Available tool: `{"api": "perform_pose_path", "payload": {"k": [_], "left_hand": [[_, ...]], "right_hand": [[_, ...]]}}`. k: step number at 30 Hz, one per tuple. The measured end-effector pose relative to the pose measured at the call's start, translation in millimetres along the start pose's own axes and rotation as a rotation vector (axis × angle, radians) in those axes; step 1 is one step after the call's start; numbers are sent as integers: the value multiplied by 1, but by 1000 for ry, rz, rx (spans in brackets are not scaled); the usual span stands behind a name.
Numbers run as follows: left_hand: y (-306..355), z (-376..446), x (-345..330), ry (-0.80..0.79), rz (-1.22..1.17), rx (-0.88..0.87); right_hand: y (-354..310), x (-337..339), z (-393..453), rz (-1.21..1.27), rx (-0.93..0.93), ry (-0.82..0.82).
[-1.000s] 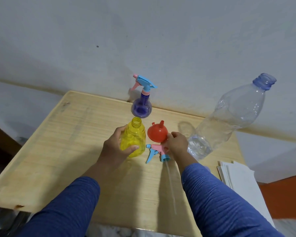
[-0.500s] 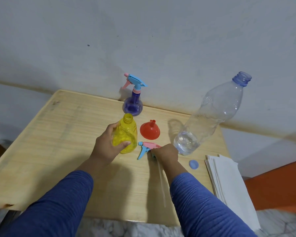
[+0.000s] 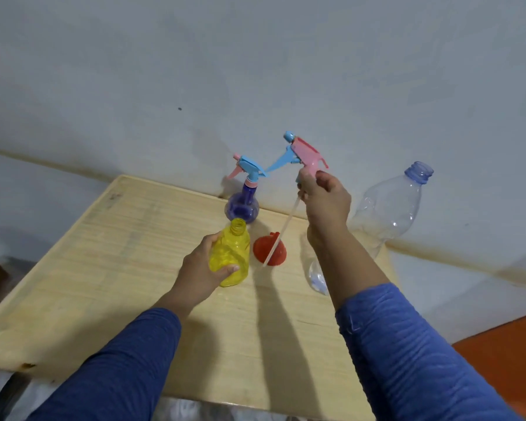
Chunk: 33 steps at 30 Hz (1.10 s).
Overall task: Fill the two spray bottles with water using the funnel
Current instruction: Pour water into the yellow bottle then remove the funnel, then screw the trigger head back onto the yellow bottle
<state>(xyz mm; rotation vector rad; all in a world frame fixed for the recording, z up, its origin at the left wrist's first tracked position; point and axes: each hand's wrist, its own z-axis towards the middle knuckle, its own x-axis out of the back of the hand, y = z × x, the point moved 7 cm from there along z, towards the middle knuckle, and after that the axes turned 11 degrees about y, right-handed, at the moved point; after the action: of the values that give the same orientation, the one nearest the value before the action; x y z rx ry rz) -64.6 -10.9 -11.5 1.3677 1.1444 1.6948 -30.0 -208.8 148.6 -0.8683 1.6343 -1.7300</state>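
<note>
My left hand (image 3: 199, 273) grips the yellow spray bottle (image 3: 231, 253), which stands uncapped on the wooden table (image 3: 104, 268). My right hand (image 3: 324, 199) holds the pink and blue spray head (image 3: 299, 153) up in the air, its thin tube hanging down over the red funnel (image 3: 271, 252). The funnel lies mouth-down on the table, just right of the yellow bottle. Behind them, by the wall, stands the purple spray bottle (image 3: 242, 205) with its head on. A large clear water bottle (image 3: 392, 205), uncapped, stands at the right behind my right arm.
A pale wall (image 3: 255, 71) runs close behind the table. An orange surface (image 3: 504, 360) shows at the lower right beyond the table's edge. My blue sleeves cover the table's near part.
My right hand has lifted the spray head off the table and raised it above the funnel. My left hand stays on the yellow bottle. The camera view has shifted.
</note>
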Motion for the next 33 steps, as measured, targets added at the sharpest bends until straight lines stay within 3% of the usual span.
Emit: {"api": "perform_pose_path", "payload": {"k": [6, 14, 24, 33], "left_hand": [[0, 2, 2, 15, 2, -4], [-4, 4, 0, 5, 2, -3], [-4, 4, -1, 23, -16, 6], [-4, 4, -2, 24, -30, 14]], "right_hand": [[-46, -22, -18, 266, 89, -38], [-28, -36, -32, 245, 166, -86], [62, -50, -67, -20, 154, -299], [85, -55, -65, -149, 175, -342]]}}
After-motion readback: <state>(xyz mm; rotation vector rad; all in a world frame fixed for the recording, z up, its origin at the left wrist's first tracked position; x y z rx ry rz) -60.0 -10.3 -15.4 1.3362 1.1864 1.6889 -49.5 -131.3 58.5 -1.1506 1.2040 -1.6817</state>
